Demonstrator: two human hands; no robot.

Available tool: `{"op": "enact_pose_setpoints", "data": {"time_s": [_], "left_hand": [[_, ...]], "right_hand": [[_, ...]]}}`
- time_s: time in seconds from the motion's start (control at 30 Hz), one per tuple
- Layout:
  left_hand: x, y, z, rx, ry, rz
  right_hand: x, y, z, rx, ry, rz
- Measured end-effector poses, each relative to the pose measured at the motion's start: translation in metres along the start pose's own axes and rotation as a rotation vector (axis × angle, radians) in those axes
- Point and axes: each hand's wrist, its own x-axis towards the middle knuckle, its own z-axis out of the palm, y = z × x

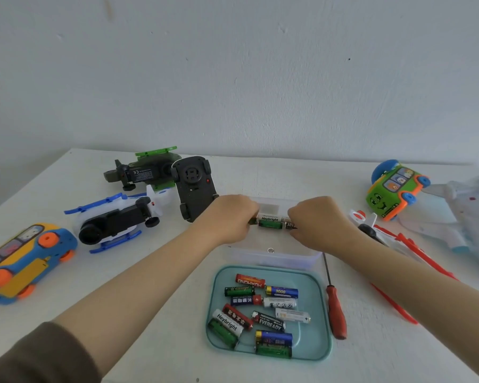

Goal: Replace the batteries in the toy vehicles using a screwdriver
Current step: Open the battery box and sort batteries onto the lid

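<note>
Over a clear plastic box (274, 257), my left hand (228, 219) and my right hand (317, 219) hold a small bundle of batteries between them. A green and white Heybright battery (270, 221) and a black Eveready battery (291, 225) show in the gap; each hand's fingers curl around one end. A small screw (271, 250) lies in the box. In front of the box, a teal tray (322, 313) holds several loose batteries. The red-handled screwdriver (335, 308) lies on the table right of the tray.
Toys ring the work area: a blue and orange bus (25, 261), a white and blue helicopter (116, 219), a green helicopter (147, 170), an upturned black car (194, 186), a green bus (396, 189), a red and white plane (393, 239), a white plane (459, 214).
</note>
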Motion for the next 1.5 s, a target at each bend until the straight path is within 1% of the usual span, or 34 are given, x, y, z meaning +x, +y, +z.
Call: {"op": "enact_pose_setpoints", "data": {"time_s": [0.07,0.1,0.13,0.17,0.2,0.27,0.33,0.37,0.4,0.47,0.5,0.53,0.57,0.6,0.67,0.7,0.73,0.77,0.83,0.87,0.9,0.93,0.97,1.0,1.07,1.1,1.17,1.27,1.33,1.4,1.47,1.5], "left_hand": [[-0.014,0.005,-0.015,-0.305,0.055,-0.016],[-0.023,0.01,-0.023,-0.445,0.071,0.01],[-0.034,0.016,-0.031,-0.544,0.063,0.045],[-0.045,0.02,-0.035,-0.588,0.041,0.079],[-0.056,0.025,-0.037,-0.59,0.009,0.105],[-0.072,0.03,-0.03,-0.46,-0.04,0.152],[-0.08,0.029,-0.015,-0.29,-0.103,0.159],[-0.081,0.027,-0.008,-0.255,-0.105,0.161],[-0.082,0.025,-0.006,-0.294,-0.071,0.161],[-0.079,0.02,-0.009,-0.517,0.094,0.107],[-0.075,0.016,-0.011,-0.619,0.213,0.057],[-0.069,0.011,-0.014,-0.661,0.311,0.0],[-0.061,0.008,-0.016,-0.64,0.36,-0.048],[-0.053,0.006,-0.019,-0.592,0.362,-0.073],[-0.035,0.006,-0.019,-0.482,0.289,-0.063],[-0.025,0.008,-0.018,-0.445,0.239,-0.043],[-0.016,0.01,-0.015,-0.398,0.183,-0.023],[-0.007,0.014,-0.012,-0.324,0.127,0.003],[0.007,0.021,-0.008,-0.174,0.014,0.063],[0.011,0.024,-0.006,-0.128,-0.034,0.088],[0.015,0.025,-0.004,-0.096,-0.066,0.113],[0.016,0.026,-0.003,-0.071,-0.093,0.111],[0.018,0.026,-0.001,-0.057,-0.112,0.096],[0.019,0.026,0.002,-0.048,-0.126,0.07],[0.018,0.022,0.005,-0.102,-0.124,0.012],[0.016,0.019,0.004,-0.186,-0.111,-0.016],[0.007,0.015,-0.004,-0.407,-0.073,-0.049],[-0.018,0.017,-0.022,-0.641,-0.03,0.004],[-0.039,0.02,-0.028,-0.732,-0.077,0.05],[-0.058,0.022,-0.028,-0.707,-0.181,0.062],[-0.071,0.023,-0.021,-0.559,-0.243,0.076],[-0.074,0.023,-0.018,-0.491,-0.239,0.088]], "right_hand": [[0.001,0.001,-0.001,-0.009,-0.005,0.0],[0.001,0.002,0.0,-0.016,-0.011,-0.001],[0.002,0.002,0.0,-0.024,-0.018,0.001],[0.003,0.002,-0.001,-0.028,-0.024,0.002],[0.003,0.002,-0.001,-0.027,-0.026,0.0],[0.002,0.0,-0.002,0.012,0.005,0.003],[-0.002,-0.001,-0.006,0.173,0.081,0.032],[-0.007,-0.001,-0.01,0.291,0.114,0.044],[-0.014,-0.002,-0.015,0.425,0.136,0.037],[-0.031,-0.005,-0.027,0.647,0.129,-0.056],[-0.042,-0.007,-0.032,0.69,0.103,-0.124],[-0.051,-0.011,-0.035,0.673,0.077,-0.187],[-0.059,-0.015,-0.035,0.61,0.058,-0.242],[-0.066,-0.02,-0.033,0.532,0.047,-0.285],[-0.073,-0.028,-0.024,0.444,0.018,-0.328],[-0.073,-0.031,-0.021,0.434,-0.004,-0.333],[-0.071,-0.032,-0.02,0.476,-0.028,-0.331],[-0.068,-0.032,-0.019,0.585,-0.063,-0.316],[-0.058,-0.027,-0.021,0.924,-0.095,-0.272],[-0.052,-0.022,-0.024,1.1,-0.068,-0.232],[-0.047,-0.018,-0.027,1.225,-0.017,-0.169],[-0.04,-0.013,-0.029,1.25,0.029,-0.099],[-0.032,-0.007,-0.028,1.149,0.07,-0.033],[-0.024,-0.002,-0.025,0.936,0.09,0.033],[-0.01,0.006,-0.019,0.455,0.065,0.113],[-0.005,0.008,-0.015,0.292,0.045,0.107],[0.003,0.006,-0.008,0.094,0.023,0.046],[0.008,0.001,-0.003,-0.054,0.019,0.006],[0.009,0.0,-0.002,-0.096,0.032,-0.002],[0.008,0.001,-0.001,-0.11,0.012,-0.001],[0.006,0.001,-0.001,-0.108,0.001,-0.012],[0.005,0.001,-0.002,-0.108,0.002,-0.018]]}}
